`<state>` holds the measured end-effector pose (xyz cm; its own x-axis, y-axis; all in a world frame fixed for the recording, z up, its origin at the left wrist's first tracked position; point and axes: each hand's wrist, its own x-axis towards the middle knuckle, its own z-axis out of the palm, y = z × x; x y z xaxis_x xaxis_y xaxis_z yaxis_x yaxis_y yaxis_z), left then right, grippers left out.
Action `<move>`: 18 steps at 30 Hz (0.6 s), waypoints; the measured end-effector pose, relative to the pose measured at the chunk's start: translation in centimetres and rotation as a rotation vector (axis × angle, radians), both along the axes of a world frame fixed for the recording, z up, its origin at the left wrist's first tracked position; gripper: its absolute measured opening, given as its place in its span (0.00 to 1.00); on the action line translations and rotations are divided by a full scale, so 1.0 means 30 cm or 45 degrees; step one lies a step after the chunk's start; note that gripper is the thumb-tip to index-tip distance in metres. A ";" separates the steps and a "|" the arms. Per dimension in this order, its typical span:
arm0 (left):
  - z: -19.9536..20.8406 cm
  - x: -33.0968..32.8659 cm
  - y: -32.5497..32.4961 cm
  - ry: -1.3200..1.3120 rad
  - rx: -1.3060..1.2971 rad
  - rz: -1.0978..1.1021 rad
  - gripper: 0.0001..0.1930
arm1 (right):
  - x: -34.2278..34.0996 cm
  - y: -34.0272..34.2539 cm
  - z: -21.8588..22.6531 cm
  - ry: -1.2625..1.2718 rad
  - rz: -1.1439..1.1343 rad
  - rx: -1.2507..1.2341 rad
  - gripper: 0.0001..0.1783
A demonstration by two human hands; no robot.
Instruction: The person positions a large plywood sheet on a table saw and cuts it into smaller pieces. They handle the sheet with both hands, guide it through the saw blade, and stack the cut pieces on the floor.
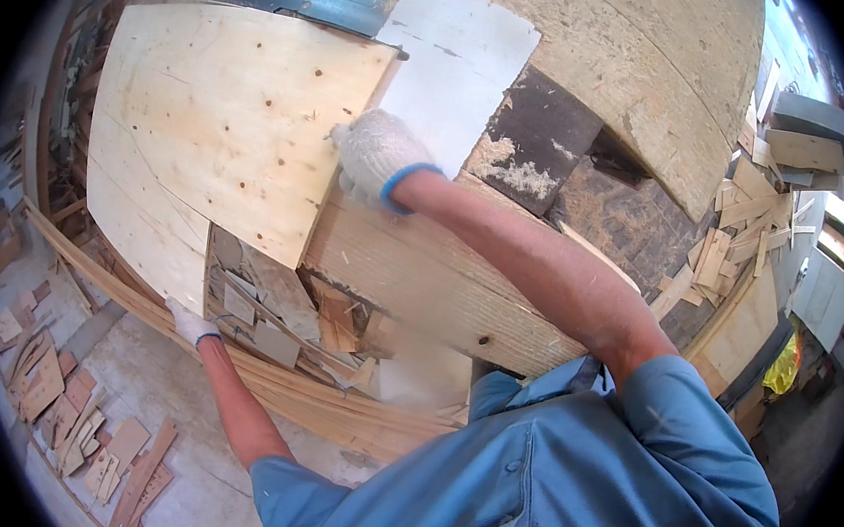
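Note:
A pale plywood sheet (229, 107) with small dark knots lies at the left of the worktable. My right hand (382, 157), in a white knitted glove with a blue cuff, is closed at the sheet's right edge. My left hand (191, 323), gloved the same way, holds the sheet's near lower corner; its fingers are partly hidden. A thin curved line crosses the sheet's lower left part; I cannot tell whether it is a cut or a second sheet's edge. Against the sheet's right side lies a white board (453, 67).
A dark blue metal strip (303, 0) lies beyond the sheet. Under my right forearm runs a wooden plank (423, 254). Wood offcuts (743, 220) are heaped at the right; more scraps (75, 407) litter the floor at left. Long timber strips (326, 407) run along the near side.

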<state>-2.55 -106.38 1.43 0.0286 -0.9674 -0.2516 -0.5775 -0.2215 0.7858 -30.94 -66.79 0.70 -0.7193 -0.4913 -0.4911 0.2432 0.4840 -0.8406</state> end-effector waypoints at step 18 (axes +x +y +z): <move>-0.064 0.032 -0.103 0.089 -0.075 -0.109 0.46 | -0.015 -0.049 -0.021 0.215 -0.013 0.071 0.26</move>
